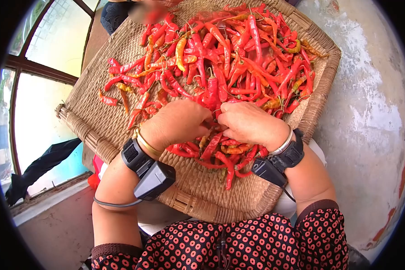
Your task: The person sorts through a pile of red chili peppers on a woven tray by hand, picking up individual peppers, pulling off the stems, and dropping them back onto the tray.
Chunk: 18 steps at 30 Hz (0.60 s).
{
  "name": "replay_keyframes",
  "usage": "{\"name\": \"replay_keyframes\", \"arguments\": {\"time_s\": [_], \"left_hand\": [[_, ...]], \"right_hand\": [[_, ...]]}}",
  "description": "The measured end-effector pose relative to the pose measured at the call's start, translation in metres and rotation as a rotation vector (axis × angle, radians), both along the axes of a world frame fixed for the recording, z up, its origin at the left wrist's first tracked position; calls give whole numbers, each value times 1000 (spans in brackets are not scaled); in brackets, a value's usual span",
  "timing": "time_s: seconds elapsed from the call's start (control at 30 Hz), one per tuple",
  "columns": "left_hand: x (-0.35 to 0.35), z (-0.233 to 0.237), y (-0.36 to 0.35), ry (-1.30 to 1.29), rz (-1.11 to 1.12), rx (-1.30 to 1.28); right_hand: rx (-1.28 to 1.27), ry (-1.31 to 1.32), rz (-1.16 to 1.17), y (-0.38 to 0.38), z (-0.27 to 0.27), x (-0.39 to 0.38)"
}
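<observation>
Red chillies (252,58), with some yellow and orange ones, are heaped on a woven tray (92,85). My left hand (182,121) is over the near part of the heap, its fingers curled at a chilli. Just to its right, my right hand (249,121) has its fingers pinched together near the same spot. The fingertips almost meet, and a red chilli (214,94) stands up between the hands. What exactly each hand grips is hidden by the fingers. A smaller group of chillies (229,166) lies below the hands.
Another person's hand (146,12), blurred, is at the tray's far left edge, beside a dark sleeve (114,17). A framed window (45,67) stands at the left, with a dark cloth (45,166) before it. At the right is a worn grey wall (360,135).
</observation>
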<state>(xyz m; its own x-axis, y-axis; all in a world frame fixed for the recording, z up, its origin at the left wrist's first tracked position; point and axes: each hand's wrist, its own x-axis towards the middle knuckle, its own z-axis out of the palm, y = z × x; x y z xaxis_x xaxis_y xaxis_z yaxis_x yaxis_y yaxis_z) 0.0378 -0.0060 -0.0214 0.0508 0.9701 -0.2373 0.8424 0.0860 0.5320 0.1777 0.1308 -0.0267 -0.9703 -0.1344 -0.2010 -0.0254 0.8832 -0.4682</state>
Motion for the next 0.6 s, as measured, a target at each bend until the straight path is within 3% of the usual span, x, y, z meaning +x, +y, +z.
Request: {"name": "replay_keyframes", "arguments": {"time_s": [0.37,0.5,0.57,0.6], "left_hand": [[9,4,9,44,-4,28],[-26,23,4,-271,351,191],[-36,42,6,-626,694,184],[-38,40,9,-626,694,185]], "right_hand": [[-9,-73,38,5,3,0],[-157,-90,-27,16,15,-1],[-176,-133,-77,18,20,-3],[-175,-133,-77,18,21,-3]]}}
